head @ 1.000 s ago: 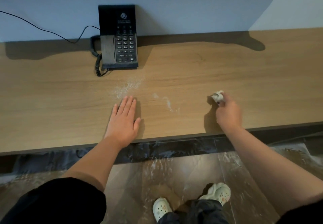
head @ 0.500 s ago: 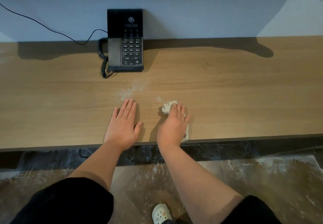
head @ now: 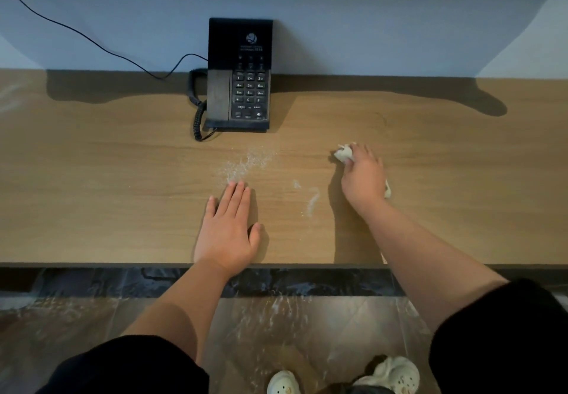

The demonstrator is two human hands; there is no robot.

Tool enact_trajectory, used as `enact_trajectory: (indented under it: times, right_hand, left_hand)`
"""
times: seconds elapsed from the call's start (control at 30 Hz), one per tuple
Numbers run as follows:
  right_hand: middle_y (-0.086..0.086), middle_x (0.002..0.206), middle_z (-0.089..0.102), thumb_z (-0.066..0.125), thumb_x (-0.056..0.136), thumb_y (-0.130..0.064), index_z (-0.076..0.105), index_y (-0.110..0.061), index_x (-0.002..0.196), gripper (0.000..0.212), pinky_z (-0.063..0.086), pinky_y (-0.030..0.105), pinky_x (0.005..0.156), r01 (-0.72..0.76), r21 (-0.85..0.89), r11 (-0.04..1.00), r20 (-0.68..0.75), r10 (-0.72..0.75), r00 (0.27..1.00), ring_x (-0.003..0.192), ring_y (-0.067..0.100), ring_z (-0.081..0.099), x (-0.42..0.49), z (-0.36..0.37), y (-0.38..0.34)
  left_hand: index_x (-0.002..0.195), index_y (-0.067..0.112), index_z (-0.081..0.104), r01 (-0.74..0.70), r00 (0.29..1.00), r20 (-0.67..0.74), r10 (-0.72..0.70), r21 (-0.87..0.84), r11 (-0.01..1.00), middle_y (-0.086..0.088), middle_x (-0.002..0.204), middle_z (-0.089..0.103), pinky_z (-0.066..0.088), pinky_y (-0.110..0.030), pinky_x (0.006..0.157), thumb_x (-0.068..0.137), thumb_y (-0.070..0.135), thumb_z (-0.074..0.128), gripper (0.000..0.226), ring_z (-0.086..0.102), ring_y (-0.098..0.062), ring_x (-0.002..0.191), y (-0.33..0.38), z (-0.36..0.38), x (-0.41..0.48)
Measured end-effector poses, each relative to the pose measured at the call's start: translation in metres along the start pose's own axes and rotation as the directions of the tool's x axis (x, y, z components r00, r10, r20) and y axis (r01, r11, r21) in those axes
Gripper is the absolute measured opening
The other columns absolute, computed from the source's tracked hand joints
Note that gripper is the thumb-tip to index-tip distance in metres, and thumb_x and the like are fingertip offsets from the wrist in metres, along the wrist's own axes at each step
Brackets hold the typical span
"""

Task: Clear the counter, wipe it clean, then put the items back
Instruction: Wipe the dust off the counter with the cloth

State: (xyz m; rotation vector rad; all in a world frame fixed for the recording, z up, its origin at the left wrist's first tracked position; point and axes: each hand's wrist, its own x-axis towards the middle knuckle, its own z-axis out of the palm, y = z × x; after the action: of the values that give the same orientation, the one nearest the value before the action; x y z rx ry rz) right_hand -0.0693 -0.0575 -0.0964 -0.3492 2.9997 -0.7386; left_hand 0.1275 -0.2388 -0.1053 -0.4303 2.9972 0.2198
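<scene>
Nearest: 2 white shoes [head: 390, 372] on a brown floor [head: 153, 316] w/ white streaks. 2 black sleeves [head: 123, 369], 1 per arm. Then the wood counter [head: 92, 193].

L hand [head: 227, 233] lies flat on it near the front edge. Its 4 fingers are straight & close together, thumb out to the side. It holds nothing.

R hand [head: 364, 178] is a bit farther in & off to the right, well apart from the L hand. Its fingers curl down on 1 white cloth [head: 343, 153] & press it on the counter. A lump of cloth sticks out past the fingertips & a small bit shows by the heel of the hand.

2 spots of white powder: 1 thin streak [head: 312, 200] between the 2 hands, 1 bigger patch [head: 246, 163] just past the L fingertips.

Far past that patch, 1 black phone [head: 239, 86] w/ a keypad sits at the back by the wall [head: 368, 33]. 1 curly cord [head: 198, 110] is at its left side. 1 thin black wire [head: 92, 40] runs up the wall to the left.
</scene>
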Motion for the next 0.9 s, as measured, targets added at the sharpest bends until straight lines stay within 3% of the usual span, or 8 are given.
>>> enact_trajectory:
  times: [0.13,0.43,0.5,0.53,0.6,0.7,0.77,0.9]
  right_hand:
    - [0.004,0.154,0.033,0.042,0.100,-0.038,0.041,-0.015,0.144,0.049,0.015,0.038,0.118,0.159,0.014,0.987,0.155,-0.159,0.975,0.144,0.021,0.025,0.019,0.007,-0.030]
    - [-0.010,0.145,0.046,0.041,0.102,-0.029,0.049,-0.024,0.138,0.038,0.021,0.021,0.115,0.430,0.173,0.886,0.393,-0.462,0.795,0.132,0.002,0.038,-0.070,0.002,-0.045]
    - [-0.003,0.109,0.065,0.039,0.102,-0.030,0.061,-0.021,0.119,0.029,0.045,0.006,0.074,0.239,0.251,0.938,0.463,-0.333,0.821,0.089,0.005,0.059,-0.064,-0.011,-0.048]
    - [-0.003,0.086,0.063,0.039,0.102,-0.029,0.064,-0.019,0.102,0.027,0.041,0.008,0.052,0.145,0.309,0.940,0.431,-0.274,0.860,0.068,0.008,0.055,-0.053,-0.017,-0.050]
    - [-0.005,0.066,0.053,0.040,0.103,-0.028,0.059,-0.020,0.080,0.030,0.032,0.013,0.043,0.065,0.403,0.913,0.261,-0.183,0.948,0.057,0.011,0.045,-0.017,-0.024,-0.050]
    - [0.005,0.084,0.064,0.040,0.103,-0.028,0.064,-0.013,0.101,0.028,0.039,0.025,0.059,0.084,0.262,0.961,0.195,-0.137,0.971,0.074,0.020,0.053,0.019,-0.015,-0.041]
    - [0.011,0.132,0.059,0.040,0.103,-0.028,0.056,-0.012,0.131,0.036,0.043,0.033,0.094,0.173,0.091,0.981,0.245,-0.191,0.951,0.113,0.029,0.055,0.020,0.000,-0.038]
    - [-0.006,0.154,0.032,0.040,0.102,-0.031,0.039,-0.025,0.145,0.043,0.014,0.040,0.118,0.358,0.117,0.926,0.396,-0.374,0.839,0.143,0.024,0.024,-0.023,0.011,-0.054]
  left_hand:
    - [0.155,0.015,-0.004,0.005,1.000,0.017,-0.005,0.024,1.000,0.001,0.162,-0.012,-0.005,-0.040,0.122,0.081,0.054,-0.008,0.084,-0.017,-0.013,0.147,0.000,-0.001,0.002]
    - [0.155,0.013,-0.005,0.002,0.999,0.039,-0.004,0.042,0.999,-0.002,0.162,-0.011,-0.005,-0.041,0.121,0.081,0.055,-0.008,0.085,-0.015,-0.014,0.149,0.003,-0.003,0.000]
    - [0.155,0.013,-0.005,-0.002,0.999,0.038,0.000,0.042,0.999,-0.002,0.162,-0.012,-0.006,-0.040,0.121,0.082,0.051,-0.007,0.082,-0.015,-0.014,0.148,0.002,-0.003,0.000]
    - [0.154,0.013,-0.006,-0.003,0.999,0.037,0.002,0.042,0.999,-0.002,0.162,-0.012,-0.007,-0.040,0.121,0.082,0.050,-0.008,0.081,-0.015,-0.015,0.149,0.002,-0.003,0.000]
    - [0.154,0.013,-0.008,-0.006,0.999,0.031,0.004,0.052,0.999,-0.002,0.162,-0.013,-0.006,-0.040,0.121,0.082,0.047,-0.008,0.079,-0.015,-0.015,0.149,0.001,-0.002,0.000]
    - [0.154,0.012,-0.008,-0.002,1.000,0.028,0.001,0.047,0.999,-0.002,0.162,-0.014,-0.005,-0.041,0.122,0.091,0.044,0.003,0.071,-0.015,-0.015,0.149,0.001,-0.001,0.000]
    - [0.154,0.012,-0.008,-0.005,1.000,0.027,0.004,0.040,0.999,-0.002,0.162,-0.014,-0.005,-0.041,0.122,0.096,0.041,0.010,0.067,-0.015,-0.015,0.149,0.001,-0.002,0.000]
    - [0.154,0.012,-0.007,-0.003,0.999,0.036,0.001,0.058,0.998,-0.003,0.162,-0.013,-0.004,-0.041,0.122,0.092,0.037,0.008,0.069,-0.013,-0.016,0.149,0.001,-0.003,0.001]
